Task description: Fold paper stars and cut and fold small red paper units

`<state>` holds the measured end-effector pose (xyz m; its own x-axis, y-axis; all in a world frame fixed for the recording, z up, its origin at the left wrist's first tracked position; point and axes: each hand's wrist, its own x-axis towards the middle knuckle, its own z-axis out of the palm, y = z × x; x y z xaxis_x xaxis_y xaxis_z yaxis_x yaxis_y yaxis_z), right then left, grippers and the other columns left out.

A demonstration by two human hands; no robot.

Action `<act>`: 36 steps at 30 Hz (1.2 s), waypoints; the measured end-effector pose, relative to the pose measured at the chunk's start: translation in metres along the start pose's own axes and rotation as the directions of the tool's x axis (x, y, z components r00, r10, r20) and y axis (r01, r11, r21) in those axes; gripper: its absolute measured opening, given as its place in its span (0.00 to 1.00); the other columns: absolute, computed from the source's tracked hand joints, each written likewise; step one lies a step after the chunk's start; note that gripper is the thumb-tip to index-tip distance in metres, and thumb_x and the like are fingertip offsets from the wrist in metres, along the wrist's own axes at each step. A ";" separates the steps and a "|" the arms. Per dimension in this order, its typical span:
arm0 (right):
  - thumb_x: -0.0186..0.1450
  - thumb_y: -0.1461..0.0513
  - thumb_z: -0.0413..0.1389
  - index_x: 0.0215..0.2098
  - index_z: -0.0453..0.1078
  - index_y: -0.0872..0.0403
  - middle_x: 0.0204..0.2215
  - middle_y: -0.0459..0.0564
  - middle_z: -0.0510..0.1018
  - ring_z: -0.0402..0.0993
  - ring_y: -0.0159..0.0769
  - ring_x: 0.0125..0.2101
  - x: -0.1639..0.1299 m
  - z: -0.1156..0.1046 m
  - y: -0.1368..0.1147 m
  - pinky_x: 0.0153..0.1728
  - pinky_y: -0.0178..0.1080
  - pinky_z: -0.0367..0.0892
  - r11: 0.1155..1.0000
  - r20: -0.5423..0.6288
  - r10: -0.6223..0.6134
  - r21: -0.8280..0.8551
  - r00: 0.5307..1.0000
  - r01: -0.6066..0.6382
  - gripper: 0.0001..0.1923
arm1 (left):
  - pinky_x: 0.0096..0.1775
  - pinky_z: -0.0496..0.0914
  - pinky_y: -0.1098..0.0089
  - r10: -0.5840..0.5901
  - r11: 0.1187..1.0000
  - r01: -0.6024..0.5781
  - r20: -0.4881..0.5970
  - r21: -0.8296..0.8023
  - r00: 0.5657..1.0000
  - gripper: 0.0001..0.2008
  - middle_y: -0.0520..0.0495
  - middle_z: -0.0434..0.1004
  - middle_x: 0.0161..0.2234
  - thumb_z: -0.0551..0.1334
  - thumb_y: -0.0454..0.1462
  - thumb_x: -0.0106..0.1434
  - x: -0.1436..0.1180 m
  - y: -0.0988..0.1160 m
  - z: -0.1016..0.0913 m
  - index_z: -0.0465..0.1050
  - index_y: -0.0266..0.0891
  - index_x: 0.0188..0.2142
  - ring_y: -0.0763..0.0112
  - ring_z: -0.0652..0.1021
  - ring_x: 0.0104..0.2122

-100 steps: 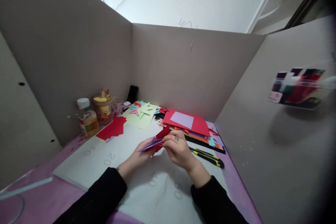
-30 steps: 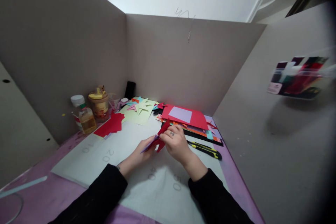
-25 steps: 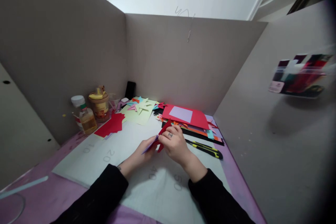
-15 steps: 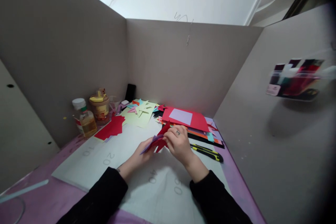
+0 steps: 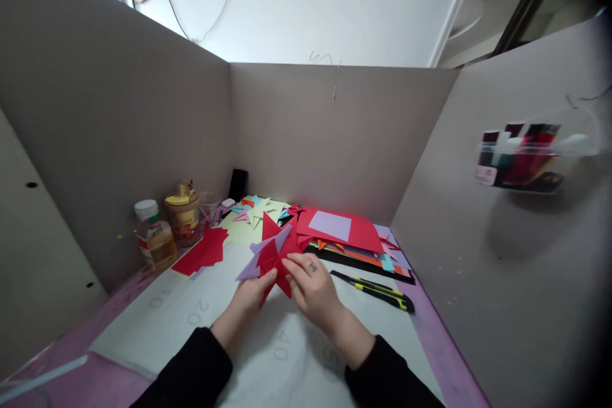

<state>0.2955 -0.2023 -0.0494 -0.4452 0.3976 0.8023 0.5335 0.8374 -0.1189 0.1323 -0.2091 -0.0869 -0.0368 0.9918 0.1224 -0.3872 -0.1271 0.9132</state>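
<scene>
Above the middle of the white sheet I hold a folded paper star (image 5: pixel 276 254) in red and lilac, its several points spread outward. My left hand (image 5: pixel 252 294) grips its lower left part, the thumb lying on the front face. At its right side, the fingers of my right hand (image 5: pixel 310 284) are bent against the red paper, holding that edge. The fingertips behind the star are hidden. To the right of my right hand lies a black and yellow utility knife (image 5: pixel 377 292).
Red paper sheets (image 5: pixel 203 252) lie at left, near an amber bottle (image 5: pixel 160 242) and a brown tub (image 5: pixel 184 217). Folded pale green stars (image 5: pixel 261 209) sit at the back. A stack topped by red card (image 5: pixel 366 229) stands back right. Grey partitions (image 5: pixel 325 140) enclose the table.
The star has turned from nearly edge-on to show its broad face, red and lilac points spread out. Both hands still hold it. The camera view has tilted up slightly.
</scene>
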 end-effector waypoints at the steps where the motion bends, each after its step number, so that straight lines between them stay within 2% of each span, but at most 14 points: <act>1: 0.64 0.66 0.50 0.55 0.65 0.53 0.47 0.56 0.73 0.66 0.44 0.45 -0.002 0.005 -0.003 0.45 0.47 0.66 1.000 0.046 0.003 0.005 0.999 -0.003 0.20 | 0.55 0.63 0.55 -0.026 0.999 0.026 -0.005 -0.042 1.000 0.22 0.37 0.75 0.50 0.68 0.41 0.54 0.000 0.000 0.000 0.73 0.34 0.47 0.52 0.72 0.52; 3: 0.63 0.65 0.52 0.57 0.63 0.54 0.52 0.57 0.71 0.65 0.46 0.47 -0.006 0.013 -0.008 0.46 0.49 0.66 0.999 0.119 0.036 -0.021 0.992 -0.033 0.23 | 0.55 0.64 0.55 -0.063 0.992 0.064 0.019 -0.111 0.998 0.21 0.37 0.75 0.49 0.68 0.38 0.53 -0.003 0.002 0.000 0.73 0.34 0.47 0.52 0.73 0.52; 6: 0.61 0.63 0.55 0.60 0.59 0.55 0.55 0.58 0.68 0.62 0.49 0.49 -0.009 0.018 -0.006 0.48 0.52 0.65 0.995 0.162 0.080 -0.068 0.984 -0.070 0.29 | 0.54 0.64 0.54 -0.057 0.973 0.088 0.152 -0.211 0.987 0.26 0.37 0.75 0.49 0.68 0.41 0.51 -0.010 0.010 -0.002 0.71 0.34 0.50 0.50 0.71 0.52; 10: 0.61 0.64 0.54 0.61 0.59 0.53 0.56 0.55 0.67 0.61 0.48 0.51 -0.008 0.011 0.003 0.51 0.51 0.62 0.999 0.178 0.028 -0.025 0.984 -0.024 0.29 | 0.55 0.62 0.53 0.021 0.931 0.114 0.364 -0.347 0.931 0.47 0.34 0.70 0.53 0.59 0.65 0.45 -0.013 0.025 -0.009 0.66 0.34 0.54 0.47 0.65 0.57; 12: 0.60 0.66 0.53 0.61 0.58 0.52 0.57 0.53 0.66 0.60 0.47 0.50 -0.007 0.008 0.007 0.51 0.50 0.61 1.000 0.191 -0.013 -0.010 0.981 0.015 0.30 | 0.55 0.61 0.53 0.001 0.915 0.170 0.422 -0.366 0.906 0.54 0.33 0.69 0.53 0.52 0.71 0.41 -0.011 0.030 -0.013 0.64 0.33 0.55 0.46 0.64 0.58; 14: 0.60 0.67 0.53 0.61 0.58 0.52 0.57 0.53 0.66 0.60 0.47 0.50 -0.007 0.005 0.009 0.52 0.51 0.60 0.999 0.223 -0.037 -0.030 0.974 0.045 0.31 | 0.55 0.62 0.55 -0.040 0.913 0.207 0.426 -0.353 0.904 0.50 0.33 0.70 0.52 0.52 0.69 0.46 -0.009 0.031 -0.015 0.65 0.32 0.53 0.47 0.65 0.57; 17: 0.58 0.67 0.55 0.62 0.58 0.52 0.59 0.54 0.64 0.58 0.49 0.53 -0.008 0.004 0.009 0.53 0.53 0.57 0.995 0.316 -0.031 -0.078 0.948 0.059 0.33 | 0.53 0.64 0.60 -0.084 0.938 0.191 0.346 -0.289 0.934 0.27 0.39 0.74 0.49 0.61 0.51 0.58 -0.005 0.027 -0.015 0.68 0.36 0.51 0.54 0.70 0.53; 19: 0.58 0.64 0.56 0.62 0.57 0.53 0.60 0.55 0.62 0.56 0.51 0.54 -0.008 0.003 0.009 0.54 0.54 0.55 0.995 0.378 -0.016 -0.081 0.926 0.050 0.33 | 0.50 0.66 0.63 -0.108 0.960 0.179 0.301 -0.217 0.947 0.20 0.41 0.76 0.47 0.65 0.38 0.57 -0.003 0.023 -0.014 0.69 0.36 0.49 0.57 0.74 0.49; 21: 0.58 0.59 0.58 0.61 0.59 0.53 0.60 0.55 0.63 0.55 0.52 0.54 -0.008 0.002 0.010 0.54 0.56 0.54 0.998 0.402 -0.007 -0.056 0.916 0.032 0.33 | 0.47 0.68 0.65 -0.134 0.972 0.182 0.286 -0.149 0.949 0.18 0.40 0.78 0.43 0.66 0.33 0.55 -0.002 0.019 -0.013 0.71 0.35 0.47 0.60 0.77 0.44; 25: 0.62 0.59 0.56 0.54 0.66 0.52 0.52 0.53 0.72 0.61 0.47 0.49 -0.007 0.002 0.013 0.51 0.52 0.58 0.999 0.304 0.019 0.038 0.952 -0.033 0.22 | 0.42 0.69 0.68 -0.117 0.989 0.136 0.241 -0.064 0.964 0.17 0.42 0.79 0.40 0.68 0.33 0.54 0.001 0.010 -0.015 0.72 0.35 0.44 0.64 0.78 0.38; 29: 0.63 0.64 0.53 0.49 0.68 0.52 0.42 0.52 0.76 0.66 0.43 0.44 -0.005 0.003 0.015 0.47 0.48 0.62 0.980 0.114 0.144 0.124 0.983 -0.158 0.15 | 0.44 0.68 0.66 -0.049 0.996 0.031 0.229 0.082 0.972 0.19 0.42 0.78 0.42 0.67 0.37 0.55 0.002 0.004 -0.016 0.71 0.35 0.46 0.62 0.77 0.41; 32: 0.61 0.66 0.54 0.50 0.65 0.53 0.39 0.53 0.74 0.68 0.42 0.40 -0.002 0.001 0.014 0.44 0.46 0.65 0.928 0.002 0.298 0.235 0.955 -0.290 0.18 | 0.46 0.68 0.64 0.002 0.966 -0.068 0.257 0.250 0.966 0.19 0.41 0.77 0.44 0.65 0.40 0.58 0.001 0.007 -0.014 0.71 0.35 0.48 0.60 0.75 0.43; 34: 0.60 0.67 0.55 0.50 0.64 0.52 0.36 0.51 0.73 0.69 0.39 0.37 0.001 -0.002 0.013 0.40 0.43 0.67 0.884 -0.001 0.356 0.325 0.935 -0.336 0.19 | 0.46 0.68 0.63 0.029 0.926 -0.139 0.301 0.352 0.953 0.19 0.40 0.77 0.45 0.63 0.41 0.59 0.000 0.012 -0.012 0.72 0.35 0.49 0.58 0.75 0.43; 36: 0.59 0.68 0.55 0.45 0.67 0.52 0.35 0.50 0.72 0.70 0.38 0.36 0.003 -0.005 0.012 0.39 0.41 0.68 0.863 0.022 0.345 0.385 0.938 -0.326 0.15 | 0.46 0.68 0.63 0.044 0.887 -0.197 0.348 0.417 0.936 0.19 0.40 0.76 0.45 0.62 0.41 0.60 0.000 0.016 -0.011 0.71 0.35 0.50 0.58 0.75 0.44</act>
<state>0.3048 -0.1931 -0.0456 -0.2492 0.6701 0.6992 0.3294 0.7376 -0.5895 0.1160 -0.2113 -0.0763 0.2694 0.9183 0.2901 0.0480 -0.3137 0.9483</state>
